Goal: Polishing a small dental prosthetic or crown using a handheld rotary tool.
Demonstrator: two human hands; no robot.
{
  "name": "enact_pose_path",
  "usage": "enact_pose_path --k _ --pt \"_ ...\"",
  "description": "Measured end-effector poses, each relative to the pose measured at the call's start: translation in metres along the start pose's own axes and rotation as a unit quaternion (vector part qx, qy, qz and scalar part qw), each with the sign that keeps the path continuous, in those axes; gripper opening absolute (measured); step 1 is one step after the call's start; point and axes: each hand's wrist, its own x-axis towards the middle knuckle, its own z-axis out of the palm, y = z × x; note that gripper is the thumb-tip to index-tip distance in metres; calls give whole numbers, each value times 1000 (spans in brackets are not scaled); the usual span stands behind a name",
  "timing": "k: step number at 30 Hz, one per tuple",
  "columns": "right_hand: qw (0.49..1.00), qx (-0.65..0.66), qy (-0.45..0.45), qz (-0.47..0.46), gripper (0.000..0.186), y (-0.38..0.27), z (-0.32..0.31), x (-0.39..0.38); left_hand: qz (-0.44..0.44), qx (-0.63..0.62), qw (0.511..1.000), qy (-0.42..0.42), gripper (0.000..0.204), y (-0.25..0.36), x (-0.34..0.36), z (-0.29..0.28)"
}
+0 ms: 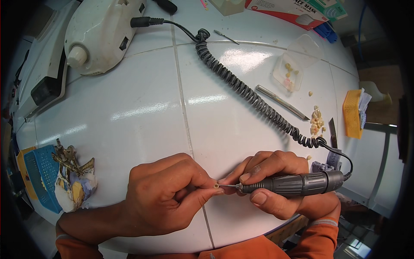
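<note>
**A:** ok so where's the tiny piece (216, 186) sitting?

**B:** Right at the tips of the left hand (166, 196), pinched between thumb and forefinger, above the near edge of the white surface (146, 99). It peeks out on the side facing the right hand (280, 164).

**A:** And that right hand?

**B:** Wrapped around a dark grey handpiece (302, 183), fingers on the far side, thumb on the near side. The thin metal bit (228, 185) points left at the piece. Can't tell if they actually touch tbh.

**A:** What's the piece look like?

**B:** Pale yellowish, roundish, with a darker spot in the middle of the end that shows. Too small for more.

**A:** Any others like it?

**B:** Yep, a heap of cream-coloured bits (317, 123) near the right edge, just beside the tip of a metal-handled knife (282, 102). A few more yellowish ones sit in a clear box (276, 80) toward the far right corner.
</note>
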Motion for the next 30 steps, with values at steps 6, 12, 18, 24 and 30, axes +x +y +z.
enact_pose_path --k 6,12,18,24,30 --pt "1000 -10 -10 -9 18 1 -2 1 -1 -4 1000 4 14 0 -1 1" --pt "1000 -1 -3 -2 18 1 0 0 0 -5 1000 4 15 -1 -1 1" --pt "1000 -5 -5 3 19 0 0 0 -6 3 1000 -1 15 0 -1 0" --pt "1000 -11 -14 -7 18 1 -1 0 -7 4 1000 -3 15 1 -1 0" --pt "1000 -15 -17 -4 18 1 -3 0 -10 1 1000 -3 14 1 -1 0"
